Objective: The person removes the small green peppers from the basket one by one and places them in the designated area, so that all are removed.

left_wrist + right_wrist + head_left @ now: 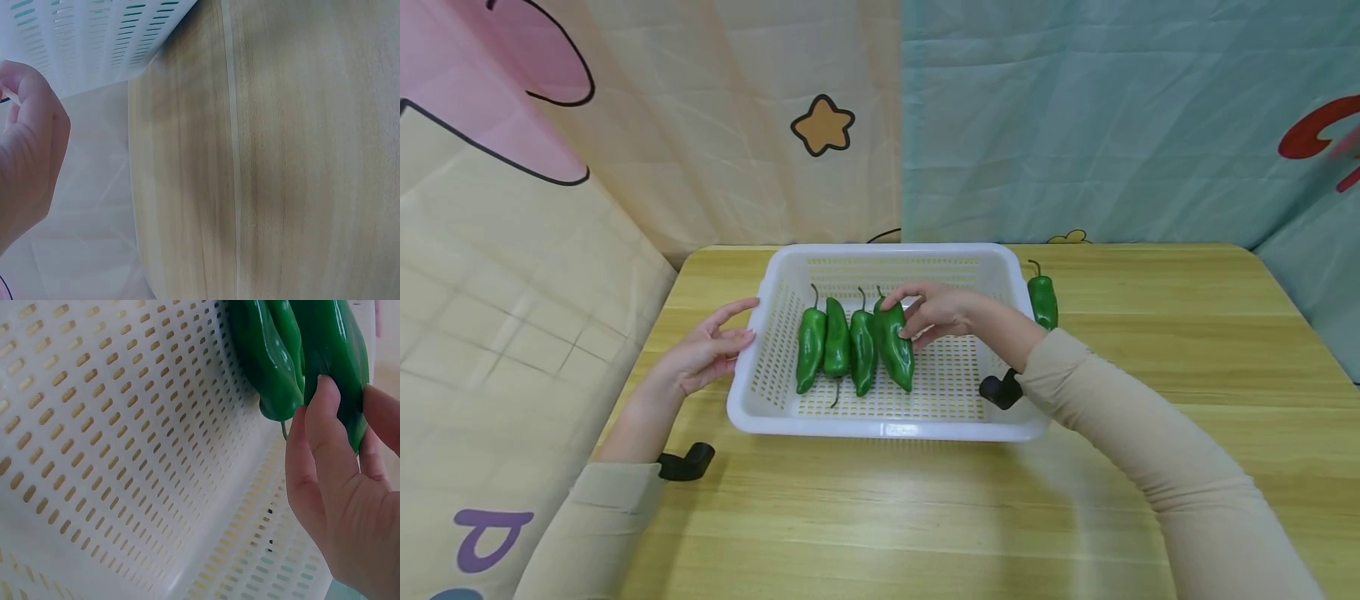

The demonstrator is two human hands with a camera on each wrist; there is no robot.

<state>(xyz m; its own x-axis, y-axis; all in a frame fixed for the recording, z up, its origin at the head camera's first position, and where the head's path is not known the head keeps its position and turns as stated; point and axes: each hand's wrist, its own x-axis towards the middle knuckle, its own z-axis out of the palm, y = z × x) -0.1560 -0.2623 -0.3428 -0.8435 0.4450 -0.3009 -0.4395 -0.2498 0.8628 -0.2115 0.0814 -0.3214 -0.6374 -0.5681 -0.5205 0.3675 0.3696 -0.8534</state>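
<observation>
Inside the white basket [887,429]: four green peppers [862,350], one in a pinch
Right hand [943,310] has its fingers pinching the rightmost pepper [897,354] in the basket; its wrist cam shows fingertips either side of it, which the head view kinda hides. Left hand [703,354] rests loosely spread fingers on the basket's left rim. Only head cam catches the fifth pepper [1042,302], on the desk [887,508] just right of the basket.

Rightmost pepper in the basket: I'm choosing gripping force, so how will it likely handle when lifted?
The pepper may be slippery, given its glossy skin. Its plump, unsagging shape suggests it should stay stiff. Rounded sides and a tapered end might let it roll unevenly.
</observation>
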